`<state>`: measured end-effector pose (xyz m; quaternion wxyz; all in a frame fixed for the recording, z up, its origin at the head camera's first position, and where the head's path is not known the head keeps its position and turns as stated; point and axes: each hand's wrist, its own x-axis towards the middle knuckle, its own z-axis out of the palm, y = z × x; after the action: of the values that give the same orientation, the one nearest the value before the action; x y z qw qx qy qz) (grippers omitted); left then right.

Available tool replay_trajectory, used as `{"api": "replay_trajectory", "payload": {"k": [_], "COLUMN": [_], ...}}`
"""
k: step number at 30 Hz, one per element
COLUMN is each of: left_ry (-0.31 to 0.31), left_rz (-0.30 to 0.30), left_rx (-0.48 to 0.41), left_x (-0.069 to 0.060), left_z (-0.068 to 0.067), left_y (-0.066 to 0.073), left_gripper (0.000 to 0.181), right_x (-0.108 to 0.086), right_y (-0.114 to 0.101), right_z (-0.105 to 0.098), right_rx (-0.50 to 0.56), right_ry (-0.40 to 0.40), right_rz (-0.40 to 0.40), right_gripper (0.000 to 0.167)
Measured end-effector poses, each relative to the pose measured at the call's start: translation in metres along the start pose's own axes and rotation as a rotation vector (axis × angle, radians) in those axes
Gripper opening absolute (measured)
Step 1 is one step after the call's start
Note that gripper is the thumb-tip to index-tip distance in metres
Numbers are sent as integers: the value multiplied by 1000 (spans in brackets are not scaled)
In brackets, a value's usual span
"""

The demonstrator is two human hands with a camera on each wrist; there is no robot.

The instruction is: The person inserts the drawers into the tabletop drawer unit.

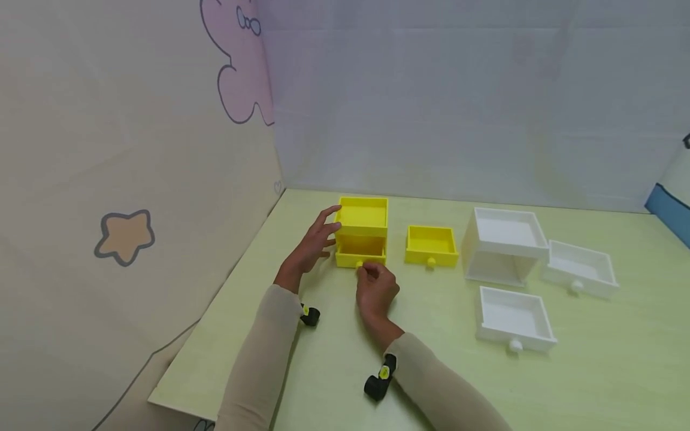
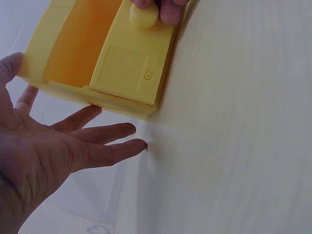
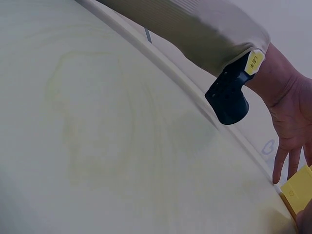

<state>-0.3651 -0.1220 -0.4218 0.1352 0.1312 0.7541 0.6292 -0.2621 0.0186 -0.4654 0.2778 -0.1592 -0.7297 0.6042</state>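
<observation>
A yellow cabinet [image 1: 362, 230] stands at the back of the table with a yellow drawer [image 1: 347, 261] in its lower opening; the upper opening has no drawer. My right hand [image 1: 376, 293] pinches the round knob [image 2: 143, 15] of that drawer. Fingers spread, my left hand [image 1: 312, 244] rests against the cabinet's left side, the thumb at its front edge in the left wrist view. That view shows the drawer front [image 2: 122, 73] marked 62. At the right wrist view's lower right edge, only a bit of my right hand [image 3: 305, 220] shows.
Right of the cabinet lies a second yellow drawer [image 1: 431, 244]. Farther right stands a white cabinet [image 1: 504, 245] with an open front, one white drawer [image 1: 581, 269] beside it and another white drawer [image 1: 514, 317] before it. Cloth walls border the table's left and back.
</observation>
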Motion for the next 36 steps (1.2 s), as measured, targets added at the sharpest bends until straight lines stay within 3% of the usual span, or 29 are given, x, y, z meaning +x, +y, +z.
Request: {"api": "replay_trajectory", "payload": {"k": [36], "left_ry": [3], "left_rz": [-19], "left_rx": [-2], "left_x": [1], "left_z": [5], "left_y": [3], "left_gripper": [48], "right_x": [13], "right_y": [-1], "right_z": [7], "right_rx": [11], "right_ry": [45], "right_rz": [59], "right_gripper": [6]}}
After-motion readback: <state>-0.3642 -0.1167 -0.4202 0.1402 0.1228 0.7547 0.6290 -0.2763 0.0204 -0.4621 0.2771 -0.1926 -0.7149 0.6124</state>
